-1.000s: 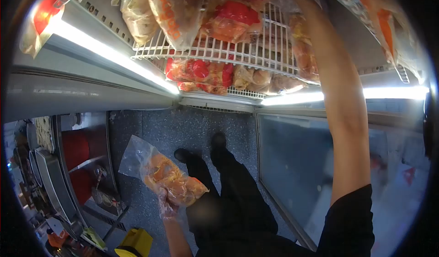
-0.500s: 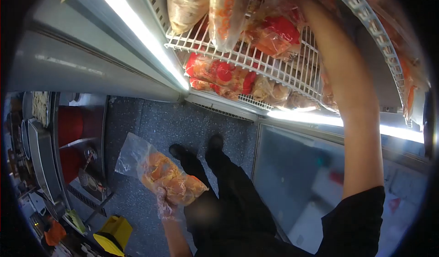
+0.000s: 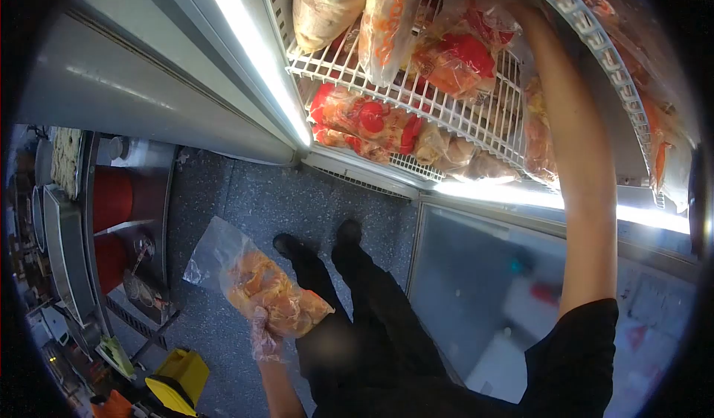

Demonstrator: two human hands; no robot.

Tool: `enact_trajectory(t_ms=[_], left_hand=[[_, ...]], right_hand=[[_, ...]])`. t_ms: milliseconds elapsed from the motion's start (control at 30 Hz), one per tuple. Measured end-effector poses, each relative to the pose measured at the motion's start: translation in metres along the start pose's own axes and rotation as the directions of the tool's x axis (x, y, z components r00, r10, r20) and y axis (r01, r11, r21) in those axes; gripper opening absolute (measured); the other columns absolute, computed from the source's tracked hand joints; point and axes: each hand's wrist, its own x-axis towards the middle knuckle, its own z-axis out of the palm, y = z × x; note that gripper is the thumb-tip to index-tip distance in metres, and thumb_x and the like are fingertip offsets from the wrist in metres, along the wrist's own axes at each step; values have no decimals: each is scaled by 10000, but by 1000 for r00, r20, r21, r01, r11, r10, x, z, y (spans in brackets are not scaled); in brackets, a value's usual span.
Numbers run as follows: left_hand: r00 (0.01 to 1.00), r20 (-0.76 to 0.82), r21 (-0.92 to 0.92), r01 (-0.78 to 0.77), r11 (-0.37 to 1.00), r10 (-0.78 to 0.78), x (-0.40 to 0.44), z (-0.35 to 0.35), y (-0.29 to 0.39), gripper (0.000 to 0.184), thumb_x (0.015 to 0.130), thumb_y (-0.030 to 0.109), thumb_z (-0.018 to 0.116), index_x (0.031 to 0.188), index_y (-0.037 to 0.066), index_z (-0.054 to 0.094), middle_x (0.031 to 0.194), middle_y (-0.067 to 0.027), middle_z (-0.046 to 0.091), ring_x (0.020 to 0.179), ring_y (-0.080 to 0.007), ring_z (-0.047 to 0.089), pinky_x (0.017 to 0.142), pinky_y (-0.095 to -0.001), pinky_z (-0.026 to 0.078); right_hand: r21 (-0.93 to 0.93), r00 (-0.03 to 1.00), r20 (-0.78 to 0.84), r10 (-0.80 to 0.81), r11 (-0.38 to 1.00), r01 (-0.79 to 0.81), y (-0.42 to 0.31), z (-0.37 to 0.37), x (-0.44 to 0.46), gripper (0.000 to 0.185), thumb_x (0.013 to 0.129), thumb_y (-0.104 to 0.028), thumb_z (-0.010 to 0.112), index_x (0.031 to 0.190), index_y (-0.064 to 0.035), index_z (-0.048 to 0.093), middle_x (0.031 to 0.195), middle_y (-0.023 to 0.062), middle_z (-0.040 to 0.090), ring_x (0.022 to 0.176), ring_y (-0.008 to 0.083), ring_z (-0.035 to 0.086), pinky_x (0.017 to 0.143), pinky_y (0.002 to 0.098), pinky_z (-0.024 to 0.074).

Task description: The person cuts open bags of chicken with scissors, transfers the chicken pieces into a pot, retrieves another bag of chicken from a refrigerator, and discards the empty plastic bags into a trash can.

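Note:
My left hand (image 3: 265,335), in a thin clear plastic glove, grips a clear plastic bag of yellowish-orange raw meat pieces (image 3: 271,291) low in front of my legs. The bag's loose end spreads to the left. My right arm stretches up into the lit fridge, and my right hand (image 3: 523,10) is deep over the upper wire shelf (image 3: 439,107). Its fingers are hidden among plastic bags and shadow. Nearest to it is a bag of meat with a red patch (image 3: 457,65). Another bag of meat (image 3: 539,128) stands beside my forearm.
Further left on the shelf are a pale bag (image 3: 327,9) and a bag with orange print (image 3: 388,27). Red-marked bags (image 3: 364,117) fill the lower level. A curved white rack (image 3: 595,35) is at right. On the floor side are a yellow bin (image 3: 178,381) and a metal counter (image 3: 134,217).
The view has shifted slightly, so the shelf sits further right in it. The bag beside my right forearm shows more. My left hand still holds its bag in nearly the same place.

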Motion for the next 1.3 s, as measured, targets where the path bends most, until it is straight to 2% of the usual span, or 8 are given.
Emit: enact_trajectory(t_ms=[200,500,700,800,933,1033,1167,1300], left_hand=[[997,63,-25,-45,999,46,0,2,5,753,854,272,697,1436,17,293,1359,-170,481,1239,-324,509,1040,-476,456],[999,28,-59,-34,998,36,2,5,13,739,861,283,698,1425,16,303,1346,-171,491,1218,-333,529,1020,-487,480],[993,20,-4,-114,994,114,0,16,15,747,857,360,696,1411,10,337,1344,-177,507,1206,-338,541,991,-503,497],[998,54,-31,-42,999,44,1,16,14,756,846,337,712,1412,8,334,1351,-179,500,1214,-340,535,1001,-508,489],[997,21,-27,-72,997,72,-3,16,12,767,841,327,720,1412,2,326,1362,-184,487,1220,-346,527,1008,-512,482],[996,32,-36,-85,996,86,-10,24,13,760,845,320,715,1410,-5,323,1370,-184,480,1224,-345,524,1013,-509,478],[990,119,17,-73,997,71,-16,41,25,727,855,296,698,1404,-8,330,1357,-175,488,1219,-335,528,1015,-491,479],[963,262,82,-83,993,59,-18,88,38,663,833,150,674,1388,-9,349,1260,-144,533,1137,-275,569,972,-400,501]], right_hand=[[-2,1000,-23,-10,1000,10,-3,8,-4,313,817,-146,661,1099,-18,614,1096,125,629,1014,272,598,876,334,508],[-39,998,-12,-65,997,65,-21,15,-7,325,792,-155,688,1082,-21,630,1080,126,635,1007,281,601,876,347,506],[-57,997,18,-69,996,70,-32,18,13,332,776,-161,706,1071,-24,640,1070,127,639,1003,288,602,876,356,505],[-63,997,17,-72,995,73,-36,15,12,336,768,-164,715,1066,-25,645,1065,127,642,1001,291,603,876,360,505],[-50,997,-50,-58,997,56,-40,4,-1,341,757,-168,728,1059,-27,652,1058,128,644,998,295,603,876,366,504],[-54,982,-188,-17,999,7,-38,-13,-31,345,749,-171,737,1053,-28,657,1053,128,646,995,298,604,876,370,503],[-28,872,-475,121,988,-153,-35,-35,-107,351,739,-175,749,1046,-29,664,1047,129,649,992,302,605,876,376,503],[144,550,-778,305,938,-316,-44,-36,-204,356,728,-179,761,1039,-31,671,1040,130,652,989,306,606,876,382,502]])
